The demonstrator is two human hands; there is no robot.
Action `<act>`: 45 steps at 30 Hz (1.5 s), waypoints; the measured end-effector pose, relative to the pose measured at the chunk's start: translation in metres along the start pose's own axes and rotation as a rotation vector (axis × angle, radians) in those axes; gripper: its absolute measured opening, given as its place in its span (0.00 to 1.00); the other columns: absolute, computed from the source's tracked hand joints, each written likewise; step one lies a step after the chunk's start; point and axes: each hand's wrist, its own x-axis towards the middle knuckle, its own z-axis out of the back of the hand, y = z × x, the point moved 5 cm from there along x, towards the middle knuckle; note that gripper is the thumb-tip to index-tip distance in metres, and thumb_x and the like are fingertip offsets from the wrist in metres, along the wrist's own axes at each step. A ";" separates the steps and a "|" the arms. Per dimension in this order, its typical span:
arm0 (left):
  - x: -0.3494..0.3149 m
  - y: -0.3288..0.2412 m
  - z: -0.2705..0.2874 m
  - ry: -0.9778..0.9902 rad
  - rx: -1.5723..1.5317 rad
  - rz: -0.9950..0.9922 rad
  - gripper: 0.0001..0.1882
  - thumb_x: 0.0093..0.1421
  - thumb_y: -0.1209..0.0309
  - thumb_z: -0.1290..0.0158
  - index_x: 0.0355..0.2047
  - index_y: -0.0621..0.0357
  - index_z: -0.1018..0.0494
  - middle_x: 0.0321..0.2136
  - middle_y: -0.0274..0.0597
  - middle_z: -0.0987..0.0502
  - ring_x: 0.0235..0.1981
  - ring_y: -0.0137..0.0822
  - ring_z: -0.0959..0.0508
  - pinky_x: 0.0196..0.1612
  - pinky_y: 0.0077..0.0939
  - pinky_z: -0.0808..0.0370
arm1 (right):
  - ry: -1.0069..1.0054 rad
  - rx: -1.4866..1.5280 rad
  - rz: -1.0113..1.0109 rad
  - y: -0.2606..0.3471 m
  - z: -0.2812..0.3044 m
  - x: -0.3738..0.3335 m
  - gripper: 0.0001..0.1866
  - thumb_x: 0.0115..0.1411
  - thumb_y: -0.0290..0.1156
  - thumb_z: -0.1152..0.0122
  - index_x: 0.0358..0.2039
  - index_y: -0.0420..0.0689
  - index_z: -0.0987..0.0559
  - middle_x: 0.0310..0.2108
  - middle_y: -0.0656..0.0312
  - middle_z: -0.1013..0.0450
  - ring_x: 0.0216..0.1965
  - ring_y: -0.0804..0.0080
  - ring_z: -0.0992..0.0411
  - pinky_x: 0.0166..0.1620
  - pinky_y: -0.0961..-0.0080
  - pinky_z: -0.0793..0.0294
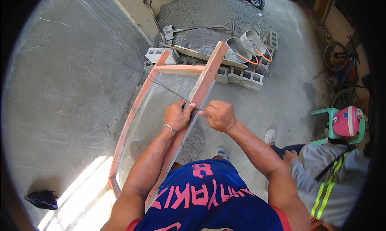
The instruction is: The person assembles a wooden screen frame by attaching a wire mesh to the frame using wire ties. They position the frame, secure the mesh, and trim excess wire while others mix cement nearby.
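Both hands pinch thin dark wire (pixel 171 90) at the orange wooden sieve frame's (pixel 203 84) rail: left hand (pixel 177 115) at nine o'clock, right hand (pixel 219 115) opposite, seemingly mid-tying; tightening likely needs steady tension.

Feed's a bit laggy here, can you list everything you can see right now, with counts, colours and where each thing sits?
Sieve frame: one, orange-red wood with mesh, upright before the person.
Wire: one, thin and dark, running across the mesh to the hands.
Sand pile: one, grey, top centre.
Shovels: two, one lying on the pile, one leaning at its left.
Buckets: two, grey with orange handles, tipped beside the pile.
Concrete blocks: several, grey, along the pile's base.
Dark cloth: one, floor lower left.
Bicycle: one, dark, right edge.
Co-worker: one, pink helmet, grey top, sitting lower right.
Green plastic chair: one, behind the co-worker.
Left hand: on the frame rail, pinching the wire.
Right hand: closed beside it.
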 end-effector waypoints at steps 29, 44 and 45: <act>-0.001 -0.003 0.001 -0.013 -0.004 -0.056 0.23 0.61 0.54 0.41 0.27 0.67 0.23 0.15 0.53 0.28 0.17 0.43 0.28 0.25 0.38 0.31 | -0.110 -0.385 -0.213 -0.009 -0.020 -0.035 0.07 0.57 0.36 0.37 0.36 0.53 0.17 0.37 0.70 0.23 0.51 0.69 0.29 0.63 0.46 0.51; 0.007 0.001 -0.003 0.062 -0.016 0.060 0.24 0.60 0.50 0.43 0.28 0.63 0.21 0.21 0.58 0.23 0.26 0.58 0.21 0.31 0.47 0.27 | 0.103 -0.011 -0.154 0.020 0.001 -0.031 0.10 0.59 0.29 0.42 0.40 0.44 0.18 0.34 0.59 0.24 0.35 0.62 0.26 0.44 0.60 0.29; 0.007 0.001 -0.003 0.052 -0.031 0.045 0.24 0.60 0.49 0.43 0.28 0.63 0.21 0.21 0.58 0.23 0.26 0.58 0.21 0.31 0.47 0.27 | 0.040 -0.173 -0.004 0.020 0.009 -0.027 0.10 0.58 0.30 0.41 0.40 0.46 0.17 0.36 0.61 0.24 0.37 0.64 0.26 0.46 0.60 0.30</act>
